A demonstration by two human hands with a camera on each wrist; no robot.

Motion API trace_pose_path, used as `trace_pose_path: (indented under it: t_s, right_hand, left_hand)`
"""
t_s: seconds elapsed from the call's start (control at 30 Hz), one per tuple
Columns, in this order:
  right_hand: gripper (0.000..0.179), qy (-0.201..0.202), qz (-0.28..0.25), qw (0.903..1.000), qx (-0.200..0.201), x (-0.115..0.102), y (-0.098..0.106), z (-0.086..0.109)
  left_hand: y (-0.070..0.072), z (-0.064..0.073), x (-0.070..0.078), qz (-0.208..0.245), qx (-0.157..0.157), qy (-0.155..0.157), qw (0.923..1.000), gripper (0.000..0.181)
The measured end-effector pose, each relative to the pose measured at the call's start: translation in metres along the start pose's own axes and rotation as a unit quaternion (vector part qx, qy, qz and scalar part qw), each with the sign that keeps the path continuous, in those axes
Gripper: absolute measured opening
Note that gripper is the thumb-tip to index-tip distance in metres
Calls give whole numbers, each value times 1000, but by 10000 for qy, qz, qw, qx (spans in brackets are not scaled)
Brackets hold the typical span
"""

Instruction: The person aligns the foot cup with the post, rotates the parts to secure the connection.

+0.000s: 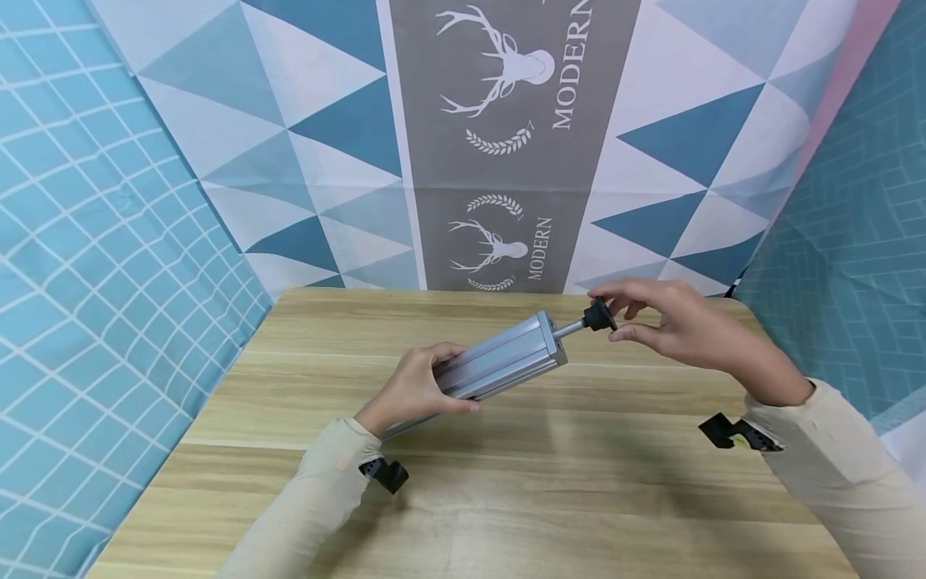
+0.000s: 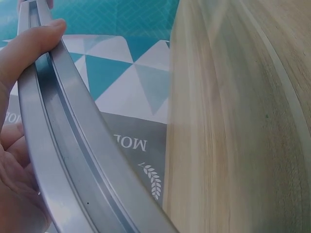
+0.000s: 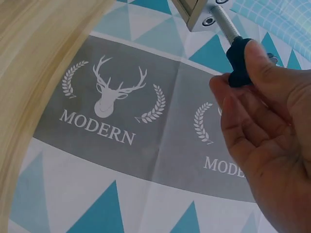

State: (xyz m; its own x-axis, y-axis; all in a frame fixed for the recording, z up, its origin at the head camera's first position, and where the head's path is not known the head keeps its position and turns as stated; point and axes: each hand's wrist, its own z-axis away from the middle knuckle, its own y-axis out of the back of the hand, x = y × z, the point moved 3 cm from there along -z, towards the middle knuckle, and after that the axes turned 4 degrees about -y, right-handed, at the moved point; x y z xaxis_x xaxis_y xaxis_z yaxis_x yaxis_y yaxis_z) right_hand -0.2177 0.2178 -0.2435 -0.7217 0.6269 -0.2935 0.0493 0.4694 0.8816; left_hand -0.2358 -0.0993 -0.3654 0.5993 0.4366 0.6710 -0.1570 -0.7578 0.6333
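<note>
A silver aluminium profile [image 1: 499, 358] with grooved sides slants across the middle of the head view, its right end raised. My left hand [image 1: 415, 386] grips it near the lower end, the thumb along the near side; the left wrist view shows the thumb lying over the grooved profile [image 2: 92, 160]. From the far end face sticks out a threaded stud [image 1: 569, 328] bearing a black levelling foot [image 1: 599, 314]. My right hand [image 1: 673, 326] pinches that foot by its edge between thumb and fingers, which the right wrist view shows close up on the foot [image 3: 238, 58].
Beneath both hands lies a wood-grain table [image 1: 492, 498]. Behind it hangs a patterned cloth [image 1: 485, 169] with deer heads and triangles. Blue tiled sheeting [image 1: 87, 265] stands at the left, and a darker teal sheet [image 1: 839, 233] at the right.
</note>
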Motion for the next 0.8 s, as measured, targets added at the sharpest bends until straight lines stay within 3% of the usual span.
trace_pose_path:
  t_s: [0.1,0.2,0.33,0.47,0.6,0.73,0.8]
  right_hand:
    - [37,-314,-33,9995,-45,2,-2,1]
    - [17,-894,-225,9957,-89,5,-4,1]
    - [28,-1647,-436,9854,-60,7,-6,0]
    - [33,-1964,-425,9796,-10,7,-7,0]
    - [27,-1774,-390,9833,-122,6,-6,0]
    - [62,-969,-440,9939,-287,4,-2,1]
    - [71,-480,-405,9977,-238,2,-1,1]
  left_hand:
    - [-1,0,0,-14,19,-20,10000,67]
    - [-3,-1,1,49,16,-28,10000,66]
    - [-5,-2,3,159,-15,-34,9999,66]
    - [-4,-2,2,196,-31,-48,9998,67]
    - [-3,-1,1,135,-27,-20,9999,67]
    - [-1,-1,0,66,-13,29,10000,67]
    - [0,0,-1,54,3,51,10000,67]
